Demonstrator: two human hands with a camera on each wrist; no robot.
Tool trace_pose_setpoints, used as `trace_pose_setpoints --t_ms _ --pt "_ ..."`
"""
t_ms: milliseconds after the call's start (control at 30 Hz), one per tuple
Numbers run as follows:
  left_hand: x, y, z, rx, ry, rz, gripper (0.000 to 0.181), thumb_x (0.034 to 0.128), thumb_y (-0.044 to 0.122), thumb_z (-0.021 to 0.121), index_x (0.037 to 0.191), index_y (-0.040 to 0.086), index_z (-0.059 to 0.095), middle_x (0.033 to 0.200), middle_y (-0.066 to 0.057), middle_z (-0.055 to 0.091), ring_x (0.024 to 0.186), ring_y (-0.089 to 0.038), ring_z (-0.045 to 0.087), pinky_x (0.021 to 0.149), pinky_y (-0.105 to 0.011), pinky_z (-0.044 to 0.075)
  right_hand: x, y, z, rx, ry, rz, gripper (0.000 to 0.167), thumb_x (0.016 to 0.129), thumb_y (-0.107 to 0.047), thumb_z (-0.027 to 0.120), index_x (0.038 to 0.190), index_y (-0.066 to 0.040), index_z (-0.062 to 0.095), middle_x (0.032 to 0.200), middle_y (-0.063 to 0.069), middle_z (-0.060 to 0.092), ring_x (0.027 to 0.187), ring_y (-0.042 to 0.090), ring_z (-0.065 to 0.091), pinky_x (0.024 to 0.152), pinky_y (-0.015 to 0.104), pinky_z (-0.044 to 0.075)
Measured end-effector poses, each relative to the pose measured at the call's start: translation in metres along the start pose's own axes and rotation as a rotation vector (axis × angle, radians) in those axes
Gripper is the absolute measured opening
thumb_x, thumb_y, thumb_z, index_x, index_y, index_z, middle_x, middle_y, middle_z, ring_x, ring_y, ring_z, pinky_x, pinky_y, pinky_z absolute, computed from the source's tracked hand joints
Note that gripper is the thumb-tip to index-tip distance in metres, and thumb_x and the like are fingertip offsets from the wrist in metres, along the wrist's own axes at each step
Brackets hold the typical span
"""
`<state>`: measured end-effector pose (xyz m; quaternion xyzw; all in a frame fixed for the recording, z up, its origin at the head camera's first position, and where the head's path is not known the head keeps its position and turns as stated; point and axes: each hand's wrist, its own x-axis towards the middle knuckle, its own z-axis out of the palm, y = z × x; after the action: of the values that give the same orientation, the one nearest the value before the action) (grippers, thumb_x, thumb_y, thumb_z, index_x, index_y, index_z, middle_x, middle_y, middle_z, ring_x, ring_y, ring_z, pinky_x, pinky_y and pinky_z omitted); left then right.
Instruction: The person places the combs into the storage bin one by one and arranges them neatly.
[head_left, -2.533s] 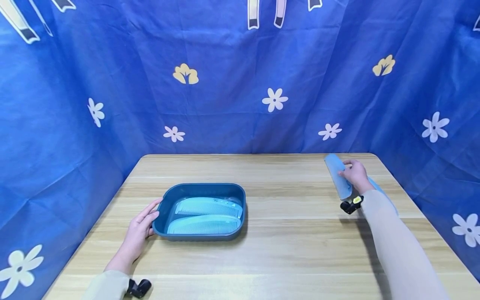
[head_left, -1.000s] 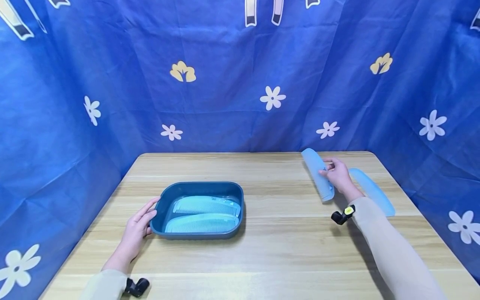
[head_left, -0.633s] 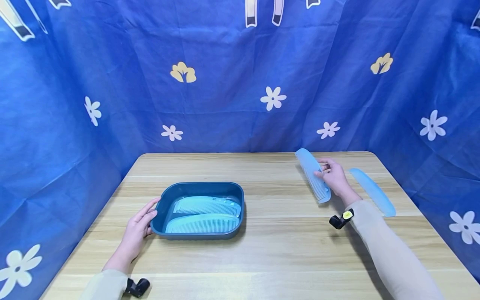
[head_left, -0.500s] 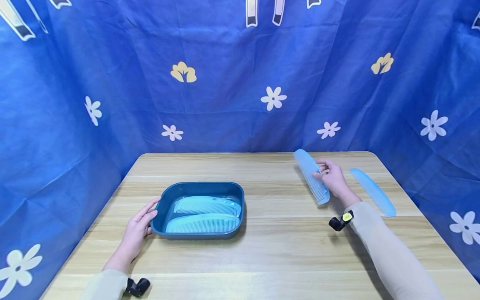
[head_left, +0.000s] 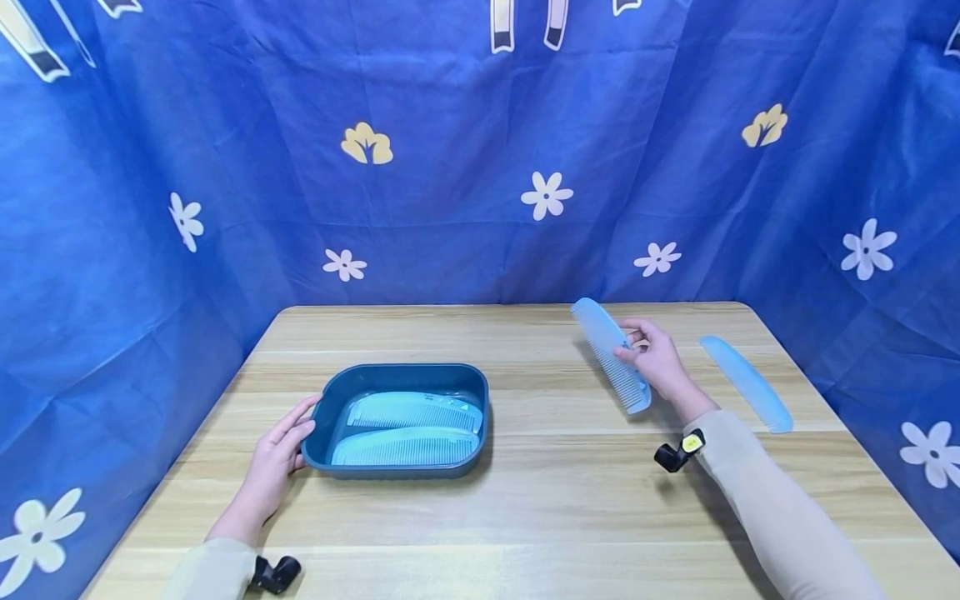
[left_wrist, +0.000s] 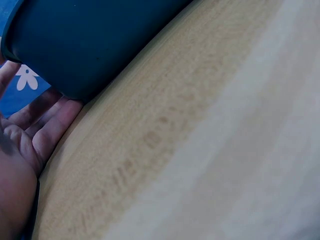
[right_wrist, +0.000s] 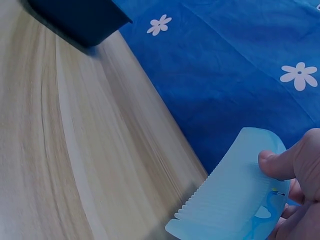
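Note:
My right hand [head_left: 656,362] pinches a translucent light-blue comb [head_left: 606,350], thumb on one face, its teeth to the left. In the right wrist view this comb [right_wrist: 235,195] shows a blue printed pattern near the thumb, tilted over the tabletop. At the left end of a dark teal plastic basin [head_left: 397,472], my left hand [head_left: 273,458] holds the rim. Fingers [left_wrist: 57,122] of that hand touch the basin's outer wall in the left wrist view. Inside lie two similar combs, one behind [head_left: 412,408] and one in front [head_left: 405,447].
Another light-blue comb [head_left: 747,383] lies on the right side of the wooden table [head_left: 555,517]. Blue cloth [head_left: 450,225] with a flower print hangs around the back and sides. A black wrist camera [head_left: 678,452] juts out below my right wrist.
My right hand has carried its comb leftward from the table's right side, uncovering the comb left lying there. The left hand stays at the basin, which keeps its place.

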<state>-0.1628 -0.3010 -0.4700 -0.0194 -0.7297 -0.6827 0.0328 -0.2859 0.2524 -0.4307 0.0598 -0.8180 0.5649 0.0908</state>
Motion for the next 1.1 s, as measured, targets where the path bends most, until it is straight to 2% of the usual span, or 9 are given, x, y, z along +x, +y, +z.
trace_pose_setpoints --t_ms 767,967,1100 --pt "0.0 0.0 0.0 -0.028 -0.008 0.009 0.047 0.098 0.024 0.049 0.143 0.016 0.039 0.109 0.003 0.059 0.089 -0.006 0.062 0.069 -0.024 0.053 -0.014 -0.02 0.016 0.043 -0.088 -0.126 0.044 0.079 0.004 0.069 0.121 0.0 0.056 0.092 0.017 0.053 0.061 0.011 0.049 0.056 0.019 0.045" --pt "0.0 -0.001 -0.001 -0.03 -0.011 0.014 0.047 0.0981 0.024 0.049 0.143 0.015 0.038 0.109 0.003 0.059 0.089 -0.007 0.063 0.069 -0.024 0.053 -0.02 -0.033 0.023 0.097 -0.127 -0.135 0.044 0.078 0.005 0.069 0.12 0.002 0.056 0.092 0.014 0.052 0.063 0.01 0.048 0.057 0.019 0.045" --pt "-0.001 -0.001 -0.001 -0.026 -0.011 0.013 0.047 0.0981 0.025 0.048 0.143 0.016 0.038 0.11 0.003 0.058 0.089 -0.007 0.063 0.069 -0.024 0.053 -0.029 -0.054 0.026 0.13 -0.152 -0.142 0.043 0.079 0.01 0.067 0.12 0.007 0.054 0.093 0.019 0.05 0.062 0.011 0.047 0.056 0.018 0.044"
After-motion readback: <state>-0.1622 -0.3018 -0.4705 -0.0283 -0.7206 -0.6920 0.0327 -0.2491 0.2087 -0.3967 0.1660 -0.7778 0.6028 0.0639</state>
